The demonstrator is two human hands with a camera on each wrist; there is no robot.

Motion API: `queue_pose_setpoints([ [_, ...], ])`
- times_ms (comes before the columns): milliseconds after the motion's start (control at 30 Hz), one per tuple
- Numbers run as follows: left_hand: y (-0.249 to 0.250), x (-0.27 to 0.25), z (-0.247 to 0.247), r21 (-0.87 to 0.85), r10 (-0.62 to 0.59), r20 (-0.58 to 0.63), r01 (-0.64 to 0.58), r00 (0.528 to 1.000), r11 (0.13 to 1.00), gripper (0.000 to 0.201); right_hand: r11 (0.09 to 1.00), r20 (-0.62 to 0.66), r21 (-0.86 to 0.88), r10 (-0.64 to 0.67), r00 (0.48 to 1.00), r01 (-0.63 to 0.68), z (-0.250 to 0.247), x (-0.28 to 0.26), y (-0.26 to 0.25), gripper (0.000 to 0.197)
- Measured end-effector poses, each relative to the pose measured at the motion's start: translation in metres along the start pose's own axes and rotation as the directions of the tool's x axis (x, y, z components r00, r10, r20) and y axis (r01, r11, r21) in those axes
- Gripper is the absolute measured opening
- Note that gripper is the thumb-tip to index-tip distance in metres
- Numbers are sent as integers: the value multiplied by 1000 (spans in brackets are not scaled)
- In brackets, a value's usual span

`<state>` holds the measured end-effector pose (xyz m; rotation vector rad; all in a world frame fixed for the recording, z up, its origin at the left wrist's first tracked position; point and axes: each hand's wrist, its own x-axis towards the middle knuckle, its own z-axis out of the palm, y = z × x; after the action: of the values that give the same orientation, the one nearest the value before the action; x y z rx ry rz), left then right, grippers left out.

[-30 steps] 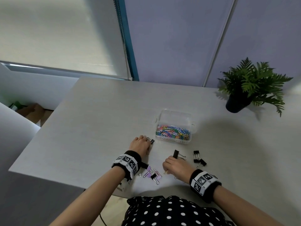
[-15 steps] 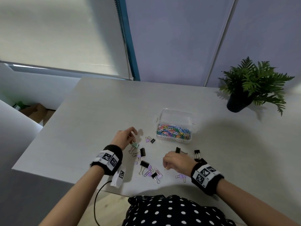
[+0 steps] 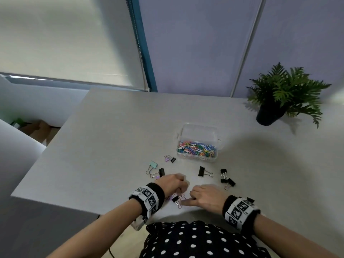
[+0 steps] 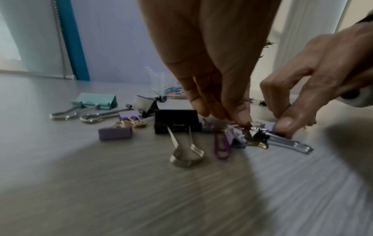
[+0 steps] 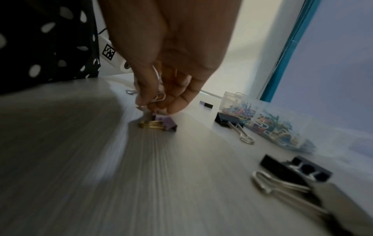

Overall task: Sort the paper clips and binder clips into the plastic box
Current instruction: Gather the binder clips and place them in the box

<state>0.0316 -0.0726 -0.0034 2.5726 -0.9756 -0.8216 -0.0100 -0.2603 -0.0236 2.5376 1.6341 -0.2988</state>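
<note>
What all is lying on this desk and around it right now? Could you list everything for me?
plastic box: one, clear, open, mid-table; its near part holds paper clips.
paper clips: many, mixed colours, in the box; a purple one lies loose by the hands.
binder clips: over a dozen loose on the table, exact count unclear; mostly black, some purple, one mint green.
potted plant: one, green in a dark pot, far right.
table: one, pale grey.
window blind: one, whitish, behind left.
left hand: fingertips pinching at the tangled clips near the table's front edge.
right hand: holds a white paper clip, fingertips at the same tangle.
</note>
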Motion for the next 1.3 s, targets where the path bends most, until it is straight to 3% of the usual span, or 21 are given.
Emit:
queue_pose_setpoints([
  [167, -8, 0, 1, 59, 22, 15, -23, 1000, 998, 10, 998, -101, 52, 34, 994, -29, 4, -16, 13, 46],
  [267, -12, -2, 4, 106, 66, -2, -65, 998, 992, 7, 998, -109, 49, 56, 993, -50, 1, -29, 24, 49],
  [400, -5, -1, 6, 165, 58, -36, -52, 998, 985, 18, 978, -56, 148, 154, 986, -145, 7, -38, 33, 66],
  [467, 2, -1, 4, 190, 39, -39, -31, 998, 981, 27, 936, -56, 264, 255, 965, -232, 5, -40, 36, 52],
  [500, 4, -1, 1, 165, 37, -49, -28, 998, 986, 25, 876, -13, 357, 353, 935, -326, 1, -42, 41, 40],
  [567, 7, 0, -9, -1, 19, -102, -19, 995, 1000, 12, 659, 18, 613, 538, 843, -435, -10, -45, 49, 26],
  [633, 9, 7, -24, -189, -46, -191, 9, 980, 982, 12, 498, -96, 772, 704, 703, -394, -17, -43, 62, 16],
  [700, 9, 24, -43, -290, -116, -311, 23, 943, 957, 15, 332, -86, 879, 816, 571, -342, -25, -36, 74, 12],
  [800, 9, 58, -70, -271, -175, -395, 67, 902, 960, 17, 205, -21, 916, 882, 470, -344, -39, -17, 91, 11],
  [867, 9, 78, -83, -240, -201, -399, 110, 895, 965, 20, 175, 1, 920, 893, 450, -350, -42, -5, 103, 14],
  [967, 8, 88, -92, -253, -190, -314, 111, 930, 961, 26, 124, 47, 930, 893, 448, -345, -47, 3, 113, 21],
  [1067, 0, 74, -93, -307, -184, -303, 87, 935, 948, 35, 259, -7, 872, 855, 519, -415, -53, -9, 112, 26],
  [1167, -27, 34, -85, -377, -246, -374, 96, 894, 921, 41, 362, -90, 789, 868, 489, -497, -40, -43, 105, 19],
  [1233, -51, 1, -70, -392, -327, -350, 180, 878, 902, 54, 361, 14, 690, 860, 511, -627, -24, -68, 97, 19],
  [1300, -72, -31, -50, -391, -431, -264, 313, 863, 865, 71, 326, 224, 580, 818, 530, -747, -11, -84, 85, 36],
])
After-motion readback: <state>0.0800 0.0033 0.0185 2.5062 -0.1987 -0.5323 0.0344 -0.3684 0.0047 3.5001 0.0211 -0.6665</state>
